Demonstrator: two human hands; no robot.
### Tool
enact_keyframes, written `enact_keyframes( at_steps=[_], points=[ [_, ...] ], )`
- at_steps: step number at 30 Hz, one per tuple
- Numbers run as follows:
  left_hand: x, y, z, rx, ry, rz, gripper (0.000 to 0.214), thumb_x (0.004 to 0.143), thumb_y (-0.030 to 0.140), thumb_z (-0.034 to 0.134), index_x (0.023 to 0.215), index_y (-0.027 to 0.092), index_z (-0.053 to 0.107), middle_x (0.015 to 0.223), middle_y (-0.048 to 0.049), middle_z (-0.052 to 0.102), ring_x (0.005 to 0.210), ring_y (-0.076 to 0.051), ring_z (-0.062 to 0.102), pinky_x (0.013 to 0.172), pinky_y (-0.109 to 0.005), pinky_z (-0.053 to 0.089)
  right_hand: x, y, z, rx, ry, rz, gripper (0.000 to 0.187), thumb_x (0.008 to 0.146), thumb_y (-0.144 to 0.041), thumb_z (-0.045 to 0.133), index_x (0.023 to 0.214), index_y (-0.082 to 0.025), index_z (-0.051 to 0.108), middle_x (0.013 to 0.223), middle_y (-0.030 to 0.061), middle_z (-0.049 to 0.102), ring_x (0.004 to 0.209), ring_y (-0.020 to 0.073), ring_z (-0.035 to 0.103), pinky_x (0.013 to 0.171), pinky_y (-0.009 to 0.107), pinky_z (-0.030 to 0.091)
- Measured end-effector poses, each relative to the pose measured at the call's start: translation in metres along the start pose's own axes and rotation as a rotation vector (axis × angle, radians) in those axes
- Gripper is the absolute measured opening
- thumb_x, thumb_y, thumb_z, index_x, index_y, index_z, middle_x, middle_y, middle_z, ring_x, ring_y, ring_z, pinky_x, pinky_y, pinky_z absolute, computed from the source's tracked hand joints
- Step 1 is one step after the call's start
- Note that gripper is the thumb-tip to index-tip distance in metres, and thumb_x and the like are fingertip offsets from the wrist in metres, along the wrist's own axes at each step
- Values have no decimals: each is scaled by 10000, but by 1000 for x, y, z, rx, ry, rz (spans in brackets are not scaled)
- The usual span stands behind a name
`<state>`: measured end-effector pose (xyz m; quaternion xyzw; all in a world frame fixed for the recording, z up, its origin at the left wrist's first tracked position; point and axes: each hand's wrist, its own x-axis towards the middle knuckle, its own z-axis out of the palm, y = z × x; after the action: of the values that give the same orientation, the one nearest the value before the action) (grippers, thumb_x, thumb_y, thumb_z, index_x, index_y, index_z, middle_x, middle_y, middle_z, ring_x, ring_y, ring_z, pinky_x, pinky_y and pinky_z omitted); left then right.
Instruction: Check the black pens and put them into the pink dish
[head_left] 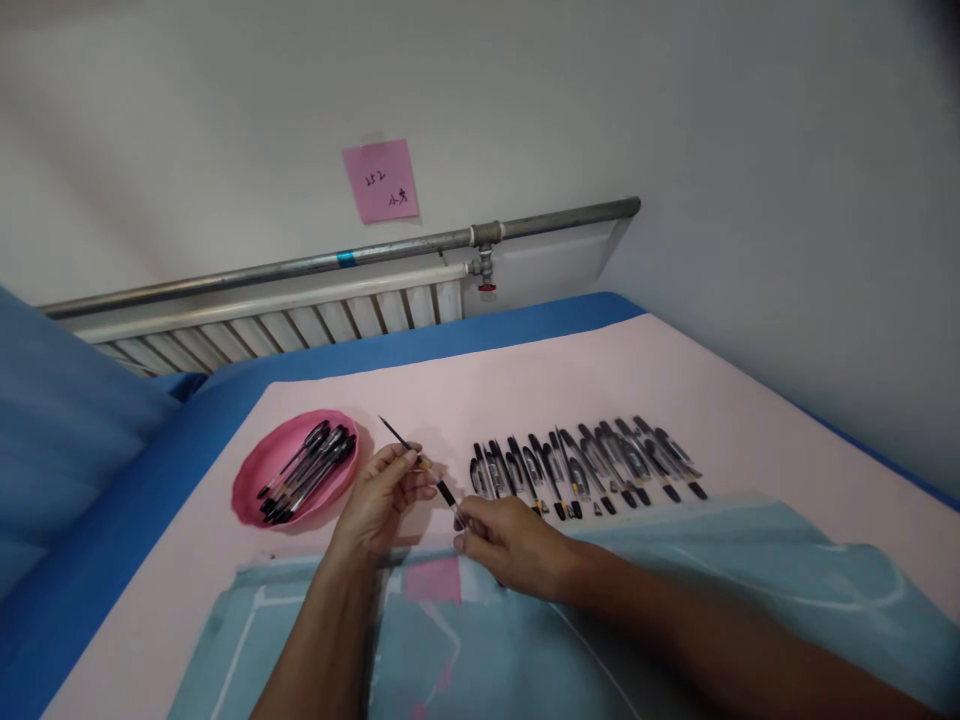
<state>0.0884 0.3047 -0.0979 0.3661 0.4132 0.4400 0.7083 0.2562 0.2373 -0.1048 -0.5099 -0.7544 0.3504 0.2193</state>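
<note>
Nearest, under both forearms, spreads a light-blue sheet (300,600) with white lines and pink patches. Just past its edge, the right hand (517,545) has its fingers curled around the lower end of a slim pen (447,492), while the left hand (386,490) pinches the same pen further up between thumb and fingers, its other fingers loosely bent. The pen slants between the two hands, its far end up and to the left: a thin, dark shaft tapers to a fine point beyond the left thumb, a small yellow-orange part shows beside the left fingers, then comes a pale stretch, a broad black band and a clear section running into the right fist. Whether these are one piece or parts lined up is too small to tell. Beyond and to the right of the right hand lies a crowded row of black-and-clear pen parts (577,470), some with yellow bits. Left of the left hand, a pink scalloped bowl (247,470) holds a bundle of black-capped clear pens (311,475). Past the hands stretch a pale-pink table cover (420,395), blue cloth (420,343), a white radiator (300,325) and a metal pipe (277,274).
</note>
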Motion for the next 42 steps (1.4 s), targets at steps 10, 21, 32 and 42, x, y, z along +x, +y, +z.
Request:
enact_keyframes(
  at_steps=[10, 21, 32, 42],
  points=[
    [-2, 0, 1, 54, 18, 56, 249, 647, 249, 661, 833, 137, 537, 679, 4, 600, 561, -111, 611, 529, -232, 504, 1, 2, 1, 37, -20, 38, 98, 785, -257, 468, 729, -177, 482, 571, -45, 483, 522, 82, 439, 479, 190, 241],
    [-3, 0, 3, 78, 43, 66, 269, 638, 269, 666, 830, 142, 529, 685, 9, 591, 553, -104, 601, 517, -224, 495, 0, 0, 0, -48, -12, 18, 120, 781, -247, 464, 686, -173, 471, 570, -36, 481, 527, 84, 423, 485, 202, 209],
    [-4, -2, 4, 105, 64, 83, 264, 652, 287, 656, 826, 143, 519, 670, 10, 593, 547, -98, 589, 502, -212, 482, -1, 3, 2, -63, -4, -15, 133, 750, -219, 458, 643, -181, 390, 563, -41, 442, 518, 78, 395, 483, 196, 208],
    [-2, -4, 3, 195, 36, 110, 255, 669, 323, 633, 812, 142, 525, 684, -7, 600, 568, -107, 581, 507, -219, 466, 0, 4, 4, -45, 13, -8, 144, 749, -221, 464, 633, -180, 390, 547, -45, 428, 504, 76, 380, 469, 199, 194]
  ],
)
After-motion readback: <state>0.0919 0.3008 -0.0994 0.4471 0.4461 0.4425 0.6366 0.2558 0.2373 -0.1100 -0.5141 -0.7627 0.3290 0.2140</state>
